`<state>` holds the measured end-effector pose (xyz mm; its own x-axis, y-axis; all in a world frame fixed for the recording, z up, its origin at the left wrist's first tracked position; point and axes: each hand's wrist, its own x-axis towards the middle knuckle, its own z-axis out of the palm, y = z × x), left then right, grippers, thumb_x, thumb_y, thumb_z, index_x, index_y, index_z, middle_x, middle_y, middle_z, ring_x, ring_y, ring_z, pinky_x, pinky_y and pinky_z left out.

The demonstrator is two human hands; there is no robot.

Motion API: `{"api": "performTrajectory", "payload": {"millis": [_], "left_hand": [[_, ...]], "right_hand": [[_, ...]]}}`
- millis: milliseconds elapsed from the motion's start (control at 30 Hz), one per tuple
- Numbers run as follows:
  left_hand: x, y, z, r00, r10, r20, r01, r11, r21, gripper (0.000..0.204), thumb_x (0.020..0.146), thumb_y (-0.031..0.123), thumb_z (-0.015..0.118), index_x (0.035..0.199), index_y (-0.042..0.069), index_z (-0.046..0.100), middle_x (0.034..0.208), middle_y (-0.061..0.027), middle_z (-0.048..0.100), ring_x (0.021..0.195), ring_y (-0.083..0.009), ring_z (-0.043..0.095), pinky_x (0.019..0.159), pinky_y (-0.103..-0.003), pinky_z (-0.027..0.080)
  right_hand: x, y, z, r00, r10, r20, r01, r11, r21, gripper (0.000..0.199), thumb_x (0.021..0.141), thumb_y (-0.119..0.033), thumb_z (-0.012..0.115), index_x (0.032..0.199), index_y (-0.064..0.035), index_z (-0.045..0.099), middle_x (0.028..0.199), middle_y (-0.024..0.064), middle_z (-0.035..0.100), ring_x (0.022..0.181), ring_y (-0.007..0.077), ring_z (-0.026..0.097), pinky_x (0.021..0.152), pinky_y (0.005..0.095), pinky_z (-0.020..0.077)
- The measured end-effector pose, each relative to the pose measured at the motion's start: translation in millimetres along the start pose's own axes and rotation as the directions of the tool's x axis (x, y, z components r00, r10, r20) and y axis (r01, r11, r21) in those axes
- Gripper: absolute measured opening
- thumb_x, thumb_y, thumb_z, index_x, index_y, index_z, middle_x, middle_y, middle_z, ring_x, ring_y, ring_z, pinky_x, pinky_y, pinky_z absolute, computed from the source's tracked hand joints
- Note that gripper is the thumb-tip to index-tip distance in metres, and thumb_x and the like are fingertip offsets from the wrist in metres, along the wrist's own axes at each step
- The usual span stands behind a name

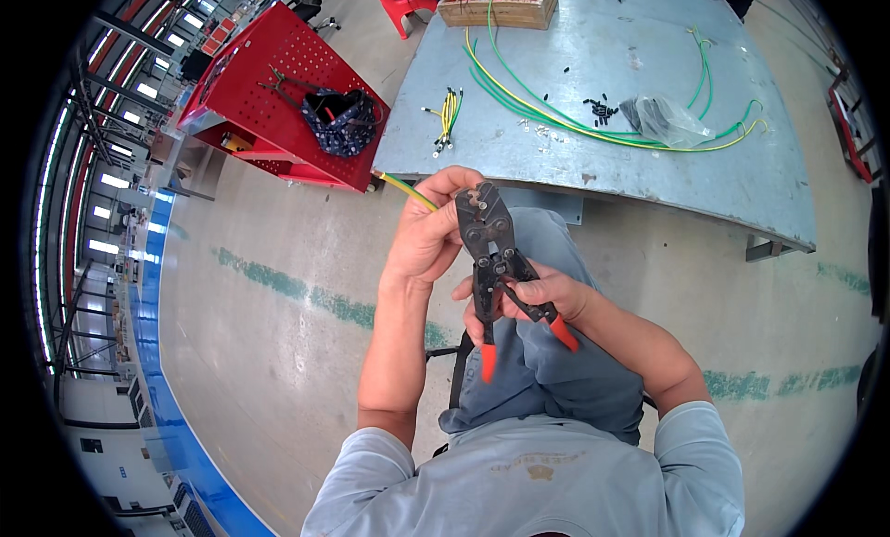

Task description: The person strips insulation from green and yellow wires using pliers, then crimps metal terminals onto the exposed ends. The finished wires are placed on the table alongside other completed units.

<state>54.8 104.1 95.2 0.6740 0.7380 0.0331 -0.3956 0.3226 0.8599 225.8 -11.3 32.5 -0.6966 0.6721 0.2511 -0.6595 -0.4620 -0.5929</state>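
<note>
My right hand grips a black crimping tool whose spread handles end in red tips. The tool's jaw end points up, away from me. Just beside the jaws, my left hand pinches a short yellow-green wire. One end of that wire sticks out to the upper left and looks bare and coppery. Its other end runs toward the jaws, where my fingers hide it, so I cannot tell whether it sits inside them. Both hands are above my lap, in front of the table edge.
On the grey metal table lie a bundle of short wires, long green wires, black sleeves, small metal terminals and a clear plastic bag. A wooden box stands at the back. To the left is a red perforated cabinet carrying a dark patterned bag.
</note>
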Motion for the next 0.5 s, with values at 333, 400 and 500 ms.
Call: {"api": "performTrajectory", "payload": {"millis": [333,400,500], "left_hand": [[-1.1,1.8,0.4,1.0,-0.001,-0.004,0.001,1.0,0.003,0.021,0.096,0.012,0.073,0.111,0.001,0.066,0.106,-0.0125,0.072,0.089,-0.0155,0.07,0.076,-0.029,0.059],[-0.9,2.4,0.5,1.0,-0.005,-0.006,0.004,1.0,-0.005,0.022,0.096,0.012,0.074,0.112,0.001,0.065,0.106,-0.0126,0.072,0.089,-0.0154,0.07,0.076,-0.028,0.059],[-1.7,2.4,-0.8,1.0,-0.006,-0.009,0.005,1.0,-0.014,0.023,0.095,0.012,0.074,0.113,0.001,0.065,0.107,-0.0128,0.072,0.089,-0.015,0.07,0.076,-0.028,0.058]], "right_hand": [[1.2,-1.4,2.6,1.0,0.017,-0.027,-0.016,1.0,0.014,0.082,0.089,-0.053,0.076,0.146,0.0004,0.052,0.112,0.0206,0.07,0.107,0.0308,0.069,0.103,0.0483,0.0487],[1.6,-2.7,3.9,1.0,0.007,-0.029,-0.007,1.0,-0.009,0.083,0.09,-0.053,0.075,0.147,0.0016,0.05,0.112,0.0173,0.069,0.104,0.0277,0.07,0.098,0.045,0.0531],[2.0,-1.7,1.9,1.0,0.007,-0.029,-0.007,1.0,-0.006,0.08,0.089,-0.052,0.075,0.145,0.0015,0.052,0.108,0.017,0.069,0.1,0.0268,0.07,0.096,0.0447,0.0533]]}}
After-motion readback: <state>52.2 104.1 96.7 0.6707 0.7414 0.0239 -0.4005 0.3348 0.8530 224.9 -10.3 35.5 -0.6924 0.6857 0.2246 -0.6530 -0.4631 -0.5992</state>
